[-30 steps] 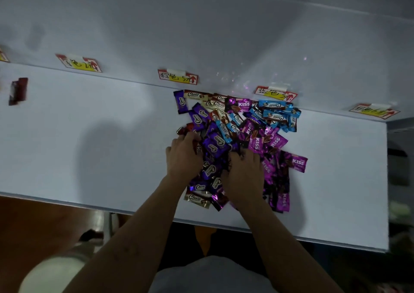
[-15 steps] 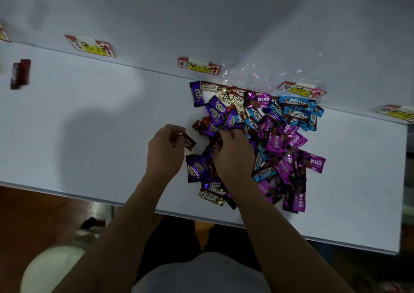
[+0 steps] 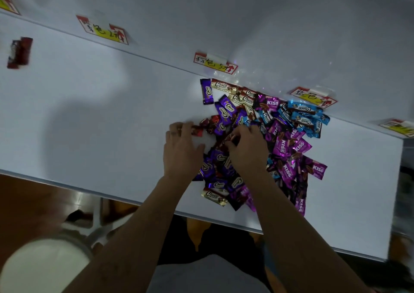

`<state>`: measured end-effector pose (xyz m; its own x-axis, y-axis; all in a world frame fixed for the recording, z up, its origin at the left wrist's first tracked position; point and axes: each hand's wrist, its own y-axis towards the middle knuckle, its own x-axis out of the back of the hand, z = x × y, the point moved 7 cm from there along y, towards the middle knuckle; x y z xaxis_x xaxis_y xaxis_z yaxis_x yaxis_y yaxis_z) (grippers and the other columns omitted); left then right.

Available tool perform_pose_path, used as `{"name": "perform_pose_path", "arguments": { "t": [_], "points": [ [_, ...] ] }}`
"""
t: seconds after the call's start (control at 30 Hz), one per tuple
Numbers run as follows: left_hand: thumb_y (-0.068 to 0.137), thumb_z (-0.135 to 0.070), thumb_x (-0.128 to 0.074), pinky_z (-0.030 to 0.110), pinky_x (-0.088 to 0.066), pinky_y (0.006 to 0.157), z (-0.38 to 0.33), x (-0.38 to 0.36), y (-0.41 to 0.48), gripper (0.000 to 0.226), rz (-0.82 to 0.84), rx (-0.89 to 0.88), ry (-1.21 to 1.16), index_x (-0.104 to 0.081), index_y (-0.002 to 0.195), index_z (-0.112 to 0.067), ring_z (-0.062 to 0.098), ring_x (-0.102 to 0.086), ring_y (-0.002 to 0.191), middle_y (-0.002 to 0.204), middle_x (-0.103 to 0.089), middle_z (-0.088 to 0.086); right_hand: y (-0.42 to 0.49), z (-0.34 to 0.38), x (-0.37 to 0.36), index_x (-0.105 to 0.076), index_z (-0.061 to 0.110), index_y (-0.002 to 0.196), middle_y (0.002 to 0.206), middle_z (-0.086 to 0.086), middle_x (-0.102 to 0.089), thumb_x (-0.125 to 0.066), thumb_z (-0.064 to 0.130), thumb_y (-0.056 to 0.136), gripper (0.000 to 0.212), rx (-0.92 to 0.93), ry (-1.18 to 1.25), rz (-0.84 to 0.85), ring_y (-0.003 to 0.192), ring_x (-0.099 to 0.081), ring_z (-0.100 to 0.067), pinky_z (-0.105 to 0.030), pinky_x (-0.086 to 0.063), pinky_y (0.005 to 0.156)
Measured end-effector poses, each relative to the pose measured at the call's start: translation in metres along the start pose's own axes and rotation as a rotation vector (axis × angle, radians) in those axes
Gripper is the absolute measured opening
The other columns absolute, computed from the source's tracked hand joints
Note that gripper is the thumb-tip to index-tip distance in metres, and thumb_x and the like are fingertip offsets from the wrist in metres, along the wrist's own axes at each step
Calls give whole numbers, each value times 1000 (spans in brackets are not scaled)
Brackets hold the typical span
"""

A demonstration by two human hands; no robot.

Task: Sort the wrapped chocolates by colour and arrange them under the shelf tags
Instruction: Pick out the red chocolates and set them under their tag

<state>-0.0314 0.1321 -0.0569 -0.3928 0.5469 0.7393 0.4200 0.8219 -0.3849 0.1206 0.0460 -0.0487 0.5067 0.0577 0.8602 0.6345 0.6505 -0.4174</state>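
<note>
Picking red pieces out of the mixed heap of wrapped chocolates (image 3: 282, 142) is, I judge, the step in hand. The heap lies on the white tabletop (image 3: 89, 113), against the back edge under the shelf tags (image 3: 215, 63). My left hand (image 3: 181, 151) pinches a red chocolate (image 3: 197, 130) at the heap's left edge. My right hand (image 3: 246, 151) curls its fingers into the pile; whether it grasps anything I cannot tell. The next move calls for carrying this piece to the sorted red chocolates (image 3: 20, 51), far left.

"Choco" on gold wrapper (image 3: 221, 85), "KISS" on magenta wrapper (image 3: 317, 169), handwritten shelf tag (image 3: 215, 63) illegible
</note>
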Motion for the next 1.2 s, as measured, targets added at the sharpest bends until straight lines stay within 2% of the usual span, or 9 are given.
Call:
{"name": "perform_pose_path", "arguments": {
  "t": [0.13, 0.4, 0.53, 0.6, 0.7, 0.87, 1.0, 1.1, 1.2],
  "points": [
    [85, -25, -70, 43, -48, 89, 4, 2, 11, 64, -85, 73, 7, -39, 140, -14, 29, -37, 124, 140, -30, 12, 1, 3, -1, -38, 23, 144, 134, -8, -40, -71, 34, 84, 69, 69, -37, 25, 121, -47, -26, -45, -45, 99],
    [87, -25, -65, 39, -39, 82, 8, 13, 24, 30, -159, 7, 229, -61, 113, -11, 33, -44, 107, 115, -49, 15, 4, 2, 4, -62, 14, 110, 116, -12, -49, -75, 34, 80, 38, 165, -76, -69, 96, -57, -29, -42, -52, 83],
    [88, -24, -64, 38, -39, 78, 9, 9, 25, 26, -83, 39, 258, -51, 101, -5, 32, -49, 102, 109, -54, 15, 1, 6, 1, -61, 21, 121, 119, -11, -47, -73, 27, 82, 41, 248, -145, -47, 98, -54, -27, -41, -51, 84],
    [90, -17, -61, 36, -37, 72, 5, 7, 24, 19, -25, 18, 174, -45, 95, -8, 32, -54, 94, 100, -58, 14, 1, 5, 2, -64, 20, 116, 116, -10, -48, -73, 25, 81, 37, 259, -130, -68, 94, -54, -27, -39, -50, 82],
    [94, -16, -57, 32, -37, 71, 1, 13, 15, 18, 11, 27, -31, -53, 107, -6, 26, -55, 90, 101, -59, 12, 5, -5, 7, -66, 17, 103, 111, -6, -48, -72, 26, 83, 24, 167, 11, -95, 89, -55, -22, -33, -51, 74],
    [98, -20, -49, 25, -33, 66, -14, 15, -22, 16, 26, -121, -7, -58, 98, -6, 18, -48, 77, 88, -51, 3, 3, -22, 35, -62, 11, 94, 109, 1, -49, -67, 24, 89, 14, 39, 430, -194, 82, -49, -9, -23, -41, 69],
    [97, -18, -50, 30, -43, 65, -15, -12, -50, 15, 163, -189, 3, -60, 101, -9, 20, -58, 81, 92, -63, 3, -12, -28, 58, -55, 17, 88, 85, 10, -58, -63, 25, 92, 12, 39, 627, -178, 71, -55, -6, -18, -43, 62],
    [96, -17, -51, 34, -50, 70, -22, -25, -54, 15, 173, -234, -17, -61, 104, -8, 22, -60, 86, 99, -63, 6, -33, -35, 51, -61, 21, 98, 85, 11, -62, -61, 31, 93, 11, 44, 564, -30, 76, -61, -5, -24, -51, 66],
    [97, -18, -50, 28, -45, 69, -34, -25, -43, 17, 132, -237, -11, -60, 105, -8, 19, -57, 85, 100, -60, 6, -58, -32, 34, -68, 20, 105, 84, 7, -67, -60, 32, 94, 18, 138, 450, 6, 69, -62, -9, -32, -54, 63]
  ]
}}
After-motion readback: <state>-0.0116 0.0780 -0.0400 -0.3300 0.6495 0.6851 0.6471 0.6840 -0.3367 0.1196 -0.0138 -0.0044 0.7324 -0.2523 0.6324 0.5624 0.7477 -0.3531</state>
